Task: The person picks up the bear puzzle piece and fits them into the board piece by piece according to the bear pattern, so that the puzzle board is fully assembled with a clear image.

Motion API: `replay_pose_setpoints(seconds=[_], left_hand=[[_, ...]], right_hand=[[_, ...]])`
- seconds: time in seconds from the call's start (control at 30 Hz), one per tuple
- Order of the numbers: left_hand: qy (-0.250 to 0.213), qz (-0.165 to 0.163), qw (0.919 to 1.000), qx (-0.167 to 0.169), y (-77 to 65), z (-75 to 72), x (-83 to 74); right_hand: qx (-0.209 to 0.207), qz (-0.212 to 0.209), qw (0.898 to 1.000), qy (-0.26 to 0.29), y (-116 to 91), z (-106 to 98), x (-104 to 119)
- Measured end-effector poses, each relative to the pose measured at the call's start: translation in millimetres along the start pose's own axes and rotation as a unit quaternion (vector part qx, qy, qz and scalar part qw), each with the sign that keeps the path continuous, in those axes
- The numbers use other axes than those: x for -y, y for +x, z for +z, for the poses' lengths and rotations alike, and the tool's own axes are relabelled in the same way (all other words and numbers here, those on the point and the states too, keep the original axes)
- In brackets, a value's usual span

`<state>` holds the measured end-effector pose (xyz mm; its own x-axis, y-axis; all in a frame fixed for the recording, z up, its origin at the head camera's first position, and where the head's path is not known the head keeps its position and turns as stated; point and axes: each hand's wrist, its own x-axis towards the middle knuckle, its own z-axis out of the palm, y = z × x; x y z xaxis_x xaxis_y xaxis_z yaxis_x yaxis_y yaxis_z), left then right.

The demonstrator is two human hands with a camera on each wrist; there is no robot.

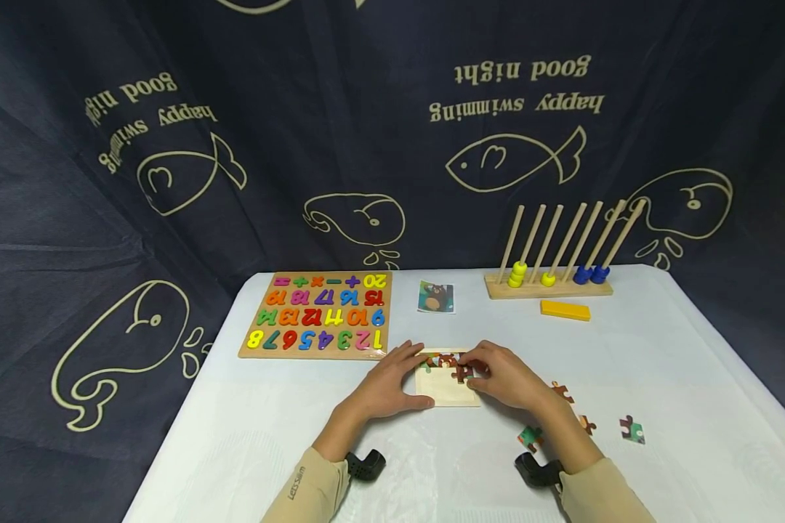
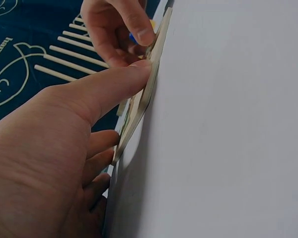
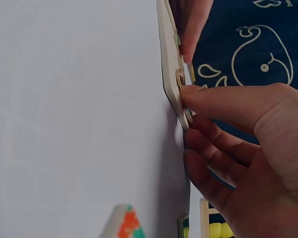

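A light wooden puzzle tray (image 1: 448, 396) lies on the white table, its far strip filled with picture pieces showing a brown bear (image 1: 446, 360). My left hand (image 1: 387, 381) steadies the tray from the left, thumb on its near edge and fingers along its far left side. In the left wrist view that thumb (image 2: 124, 82) presses on the rim. My right hand (image 1: 506, 374) pinches a brown puzzle piece (image 1: 461, 374) at the tray's right side, just below the filled strip. The right wrist view shows its thumb (image 3: 213, 101) low over the tray; fingers partly cover the piece.
Several loose puzzle pieces (image 1: 631, 429) lie to the right, some beside my right forearm. Beyond the tray is a bear picture card (image 1: 436, 298). A number board (image 1: 320, 351) stands back left; a peg counter with beads (image 1: 549, 289) and a yellow block (image 1: 565, 311) are back right.
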<state>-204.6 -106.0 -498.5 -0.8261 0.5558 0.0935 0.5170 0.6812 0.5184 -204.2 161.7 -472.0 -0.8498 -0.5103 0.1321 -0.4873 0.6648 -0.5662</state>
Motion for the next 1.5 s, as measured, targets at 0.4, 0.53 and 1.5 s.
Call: replay_pose_setpoints(seconds=[0.4,0.53,1.5], left_hand=[[-0.006,-0.002,1.0000,0.000,0.7,0.4,0.1],[-0.005,-0.003,1.0000,0.000,1.1,0.6,0.3],[0.126,0.063,0.9901,0.001,-0.7,13.5,-14.5]], right_hand=[[-0.030,0.027,0.999,0.003,3.3,3.7,-0.7],[-0.027,0.039,0.999,0.007,5.6,4.2,-0.7],[-0.026,0.070,0.997,0.019,6.3,7.8,3.4]])
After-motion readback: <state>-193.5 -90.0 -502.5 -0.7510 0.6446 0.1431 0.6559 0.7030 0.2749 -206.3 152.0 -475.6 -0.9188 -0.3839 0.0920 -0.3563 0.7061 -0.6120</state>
